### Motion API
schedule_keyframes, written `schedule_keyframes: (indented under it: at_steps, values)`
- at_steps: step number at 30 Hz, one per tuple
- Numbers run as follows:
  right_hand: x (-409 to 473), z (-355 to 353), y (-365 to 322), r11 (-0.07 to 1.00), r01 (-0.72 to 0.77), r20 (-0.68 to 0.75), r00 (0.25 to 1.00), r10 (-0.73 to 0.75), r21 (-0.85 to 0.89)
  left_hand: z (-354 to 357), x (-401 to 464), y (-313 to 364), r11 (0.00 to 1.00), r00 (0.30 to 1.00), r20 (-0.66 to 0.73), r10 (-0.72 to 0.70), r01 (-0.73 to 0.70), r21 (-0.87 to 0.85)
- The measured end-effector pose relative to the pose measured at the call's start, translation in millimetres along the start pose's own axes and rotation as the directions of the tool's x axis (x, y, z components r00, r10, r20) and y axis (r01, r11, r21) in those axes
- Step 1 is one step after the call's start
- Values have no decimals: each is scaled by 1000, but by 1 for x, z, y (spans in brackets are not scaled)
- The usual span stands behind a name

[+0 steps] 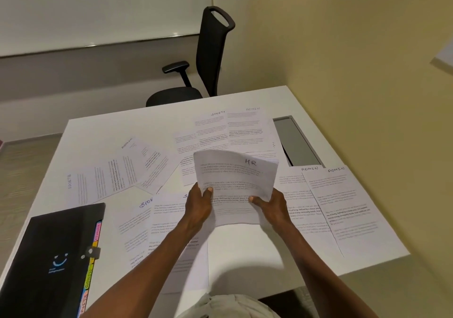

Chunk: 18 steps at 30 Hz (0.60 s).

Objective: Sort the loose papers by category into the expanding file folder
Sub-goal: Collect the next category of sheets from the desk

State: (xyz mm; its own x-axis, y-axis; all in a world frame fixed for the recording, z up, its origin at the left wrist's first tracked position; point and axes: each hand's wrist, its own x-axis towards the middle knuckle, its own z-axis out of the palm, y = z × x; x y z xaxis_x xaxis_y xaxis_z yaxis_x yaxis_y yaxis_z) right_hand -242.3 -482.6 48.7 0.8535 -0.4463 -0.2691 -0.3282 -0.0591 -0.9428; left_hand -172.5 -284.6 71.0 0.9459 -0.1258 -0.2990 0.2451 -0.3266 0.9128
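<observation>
- Papers marked "HR" (235,183), a thin bunch of sheets, are held up above the middle of the white table (245,251), their far edge curling over toward the far side.
- Left hand (199,203) grasps the bunch at its near left edge, thumb on top; right hand (270,203) grasps the near right edge the same way.
- Expanding file folder (54,256) lies flat at the near left corner, black, its strap and button fastened, coloured index tabs (94,251) showing along its right edge. Judged from this, nothing visible has gone into it yet, though its inside is hidden.
- "ADMIN" sheets (343,207) overlap on the right side near the table edge; another "ADMIN" sheet (247,126) lies at the far side beside a "SPORTS" sheet (210,129).
- More sheets (117,170) fan out at far left, and "SPORTS" pages (157,227) lie between the folder and the arms.
- Progress looks early: one category is being gathered in hand, most papers are loose, and the folder must be opened before filing.
- Grey cable hatch (296,141) sits at far right; a black office chair (196,67) stands beyond the table.
</observation>
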Motion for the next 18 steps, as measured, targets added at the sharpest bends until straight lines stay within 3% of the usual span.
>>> schedule_keyframes:
  at_steps: [5,10,15,18]
  values:
    - [11,4,-3,993,36,153,988,-19,-114,-24,15,13,990,986,-107,-128,120,-72]
    - [18,32,-6,970,59,246,969,1,-237,-62,32,11,910,926,-140,-351,301,-287]
    - [24,67,-26,975,44,325,945,30,-219,-109,30,-8,801,938,68,-339,326,-502]
    - [30,94,-35,959,66,405,913,53,-274,-127,28,-20,787,925,98,-366,364,-499]
